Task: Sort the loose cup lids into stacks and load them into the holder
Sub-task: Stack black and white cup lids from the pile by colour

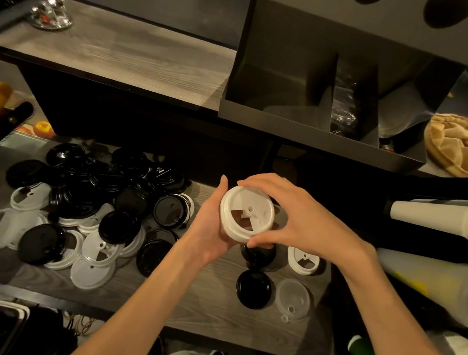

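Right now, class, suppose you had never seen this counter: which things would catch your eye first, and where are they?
First, the stack of white lids at the centre, held above the counter between the left hand and the right hand. Next, the jumbled pile of black and white lids spread over the counter's left part. Behind them stands the dark holder with its dividers.

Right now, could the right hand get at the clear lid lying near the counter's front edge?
Probably yes: the clear lid lies uncovered below the right hand, but that hand must first let go of the white lid stack.
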### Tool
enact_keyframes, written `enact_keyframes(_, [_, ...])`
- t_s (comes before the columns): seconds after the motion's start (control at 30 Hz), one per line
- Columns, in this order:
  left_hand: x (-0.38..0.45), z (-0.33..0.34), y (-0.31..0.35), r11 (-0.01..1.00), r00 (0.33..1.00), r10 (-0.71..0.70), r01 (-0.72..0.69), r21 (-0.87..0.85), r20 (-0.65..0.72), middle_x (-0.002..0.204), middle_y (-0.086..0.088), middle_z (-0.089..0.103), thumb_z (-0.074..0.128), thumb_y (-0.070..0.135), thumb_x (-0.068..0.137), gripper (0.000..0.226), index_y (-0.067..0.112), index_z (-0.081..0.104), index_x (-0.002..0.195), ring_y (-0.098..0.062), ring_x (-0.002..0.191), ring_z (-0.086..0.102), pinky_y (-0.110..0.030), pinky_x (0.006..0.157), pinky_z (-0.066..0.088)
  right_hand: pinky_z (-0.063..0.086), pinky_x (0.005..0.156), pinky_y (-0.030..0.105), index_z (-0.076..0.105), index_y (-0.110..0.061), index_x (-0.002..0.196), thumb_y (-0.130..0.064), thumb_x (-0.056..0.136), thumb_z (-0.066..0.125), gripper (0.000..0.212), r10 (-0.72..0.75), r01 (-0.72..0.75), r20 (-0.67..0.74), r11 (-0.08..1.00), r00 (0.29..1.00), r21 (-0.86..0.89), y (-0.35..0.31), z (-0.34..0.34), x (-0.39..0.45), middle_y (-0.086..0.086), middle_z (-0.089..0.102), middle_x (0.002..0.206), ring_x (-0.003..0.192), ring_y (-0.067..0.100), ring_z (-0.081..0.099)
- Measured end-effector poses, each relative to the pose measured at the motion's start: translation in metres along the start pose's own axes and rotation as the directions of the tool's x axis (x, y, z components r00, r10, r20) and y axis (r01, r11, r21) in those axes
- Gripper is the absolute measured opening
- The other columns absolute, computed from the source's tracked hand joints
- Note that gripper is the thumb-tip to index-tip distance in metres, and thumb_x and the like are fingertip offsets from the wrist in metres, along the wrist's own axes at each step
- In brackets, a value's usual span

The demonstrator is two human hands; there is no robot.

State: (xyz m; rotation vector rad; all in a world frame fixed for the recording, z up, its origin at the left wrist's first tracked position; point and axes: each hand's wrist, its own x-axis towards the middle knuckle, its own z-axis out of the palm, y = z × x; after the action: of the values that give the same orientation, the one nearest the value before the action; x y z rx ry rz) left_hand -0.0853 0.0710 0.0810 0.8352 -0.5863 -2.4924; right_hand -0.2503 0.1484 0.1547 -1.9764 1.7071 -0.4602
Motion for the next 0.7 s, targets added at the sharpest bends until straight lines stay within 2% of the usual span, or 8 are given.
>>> enact_keyframes(0.07, [0.003, 0.004, -0.002, 1.0, 1.0, -0.007, 0.007, 0.015, 0.016, 0.129, -0.019, 0.069, 0.032, 0.07, 0.098, 0.074, 0.013, 0.075, 0.119, -0.039, 0.124, 0.062, -0.066, 0.111, 0.039, 0.038, 0.113, 0.025, 0.039, -0.043, 0.151, -0.053, 0.075, 0.086, 0.09, 0.026, -0.026, 0.019, 1.0, 0.999, -0.008, 0.003, -0.002, -0.002, -0.031, 0.04, 0.146, 0.136, -0.006, 0.039])
enact_keyframes(0.13, [0.008, 0.013, -0.005, 0.998, 1.0, -0.019, 0.018, 0.064, 0.02, 0.126, -0.018, 0.07, 0.028, 0.073, 0.097, 0.079, 0.012, 0.07, 0.124, -0.035, 0.122, 0.065, -0.058, 0.109, 0.046, 0.043, 0.111, 0.028, 0.039, -0.043, 0.15, -0.055, 0.074, 0.087, 0.091, 0.065, -0.064, 0.035, 0.998, 0.997, -0.024, 0.008, -0.006, -0.007, -0.029, 0.044, 0.143, 0.133, -0.005, 0.044])
enact_keyframes(0.3, [0.025, 0.039, -0.016, 0.975, 0.995, -0.08, 0.065, 0.213, 0.062, 0.123, -0.013, 0.073, 0.024, 0.079, 0.094, 0.085, 0.015, 0.067, 0.129, -0.028, 0.115, 0.069, -0.042, 0.091, 0.057, 0.048, 0.108, 0.031, 0.039, -0.039, 0.149, -0.051, 0.072, 0.089, 0.092, 0.169, -0.168, 0.016, 0.985, 0.985, -0.044, 0.028, -0.015, -0.021, -0.025, 0.05, 0.14, 0.128, -0.002, 0.05])
enact_keyframes(0.37, [0.029, 0.047, -0.022, 0.955, 0.992, -0.083, 0.05, 0.294, 0.1, 0.122, -0.011, 0.073, 0.031, 0.072, 0.097, 0.073, 0.017, 0.068, 0.127, -0.025, 0.113, 0.07, -0.043, 0.092, 0.057, 0.049, 0.107, 0.029, 0.041, -0.039, 0.147, -0.046, 0.071, 0.091, 0.091, 0.209, -0.21, -0.017, 0.977, 0.978, -0.033, 0.04, -0.017, -0.029, -0.025, 0.051, 0.139, 0.126, -0.003, 0.051])
enact_keyframes(0.5, [0.04, 0.044, -0.044, 0.919, 0.984, -0.065, -0.006, 0.395, 0.165, 0.121, -0.013, 0.073, 0.054, 0.041, 0.102, 0.036, 0.015, 0.069, 0.122, -0.026, 0.108, 0.07, -0.045, 0.095, 0.056, 0.041, 0.103, 0.019, 0.042, -0.046, 0.147, -0.038, 0.072, 0.093, 0.091, 0.284, -0.284, -0.068, 0.959, 0.956, 0.015, 0.061, -0.008, -0.049, -0.027, 0.045, 0.144, 0.13, -0.006, 0.045])
enact_keyframes(0.57, [0.048, 0.04, -0.056, 0.922, 0.985, -0.061, -0.005, 0.386, 0.159, 0.123, -0.018, 0.071, 0.054, 0.036, 0.103, 0.037, 0.008, 0.068, 0.123, -0.03, 0.111, 0.069, -0.048, 0.1, 0.053, 0.039, 0.105, 0.022, 0.038, -0.05, 0.15, -0.036, 0.073, 0.092, 0.095, 0.331, -0.33, -0.092, 0.944, 0.939, 0.024, 0.066, 0.003, -0.057, -0.022, 0.041, 0.147, 0.134, 0.001, 0.043])
enact_keyframes(0.7, [0.063, 0.044, -0.073, 0.931, 0.986, -0.065, 0.003, 0.366, 0.157, 0.126, -0.021, 0.068, 0.053, 0.034, 0.104, 0.043, 0.001, 0.065, 0.128, -0.032, 0.116, 0.065, -0.047, 0.105, 0.048, 0.046, 0.107, 0.037, 0.036, -0.046, 0.151, -0.044, 0.072, 0.09, 0.096, 0.422, -0.419, -0.169, 0.906, 0.891, 0.055, 0.071, 0.02, -0.066, -0.013, 0.042, 0.148, 0.134, 0.013, 0.044])
